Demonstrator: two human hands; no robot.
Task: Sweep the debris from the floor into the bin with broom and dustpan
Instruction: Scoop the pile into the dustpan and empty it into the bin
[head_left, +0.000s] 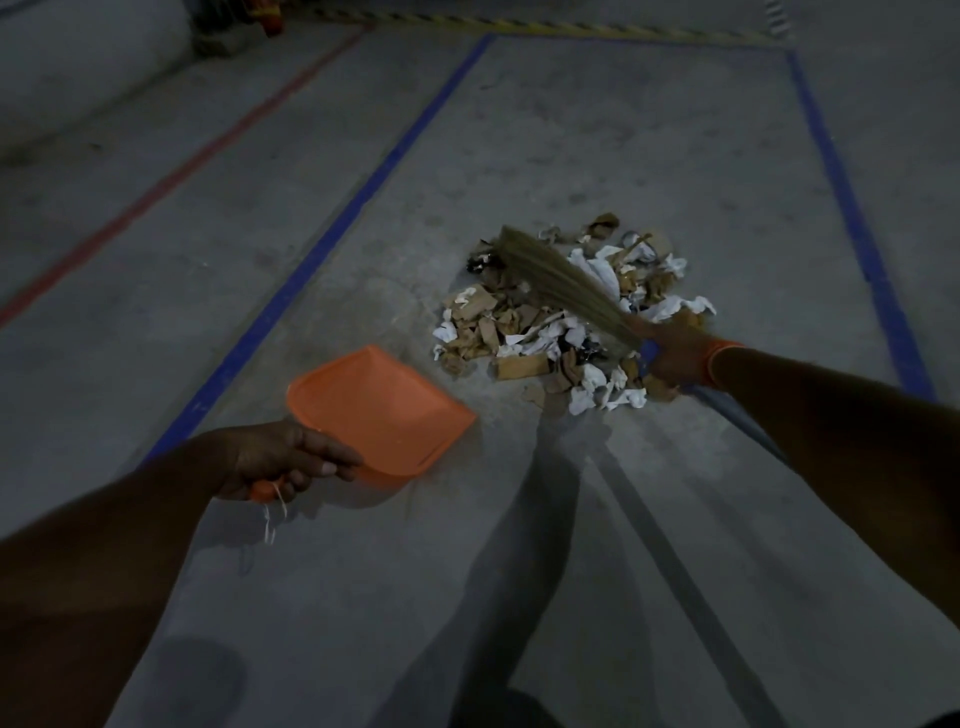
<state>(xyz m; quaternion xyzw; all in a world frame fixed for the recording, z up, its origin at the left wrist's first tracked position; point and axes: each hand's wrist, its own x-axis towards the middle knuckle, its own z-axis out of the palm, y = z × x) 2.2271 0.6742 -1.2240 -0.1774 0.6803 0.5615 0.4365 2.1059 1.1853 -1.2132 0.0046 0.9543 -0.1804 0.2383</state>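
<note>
With the left hand (283, 460) gripping the dustpan (382, 410) handle well short of the debris (561, 322), the right hand (675, 353), fist closed around the broom (566, 286), risks scattering scraps past its lip.

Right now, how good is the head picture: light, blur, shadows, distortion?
Head view: dim and grainy overall. The broom bristles are motion-blurred over the debris pile; the right hand is soft too. The orange dustpan in the left hand reads sharper. Long shadows streak the floor toward the bottom edge. The blue line bows, so there is wide-angle distortion.
</note>
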